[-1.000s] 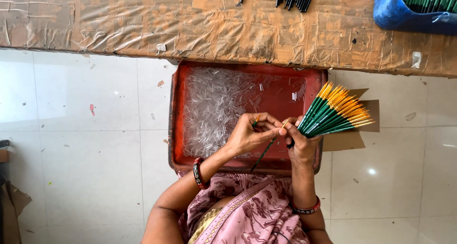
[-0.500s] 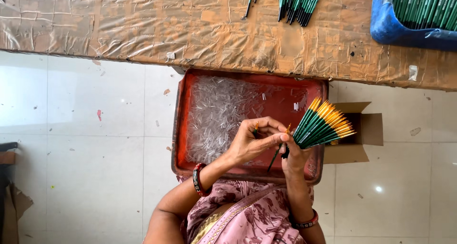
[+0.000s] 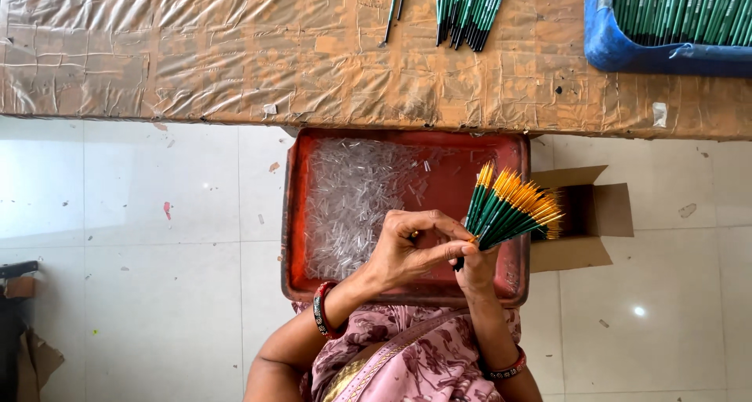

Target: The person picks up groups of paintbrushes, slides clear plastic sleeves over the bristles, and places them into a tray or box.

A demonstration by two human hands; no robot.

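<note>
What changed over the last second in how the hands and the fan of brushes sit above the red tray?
The left hand closed in against the right hand, fingers now arched over the base of the brush bundle. The single thin stick seen slanting between the hands earlier no longer shows. The right hand keeps its grip on the bundle; the red tray and cardboard box stayed put.

Taped cardboard bench (image 3: 235,65), green brushes (image 3: 470,10), blue tub (image 3: 619,53) on it

Blue tub (image 3: 627,53) cut off by frame edge
</note>
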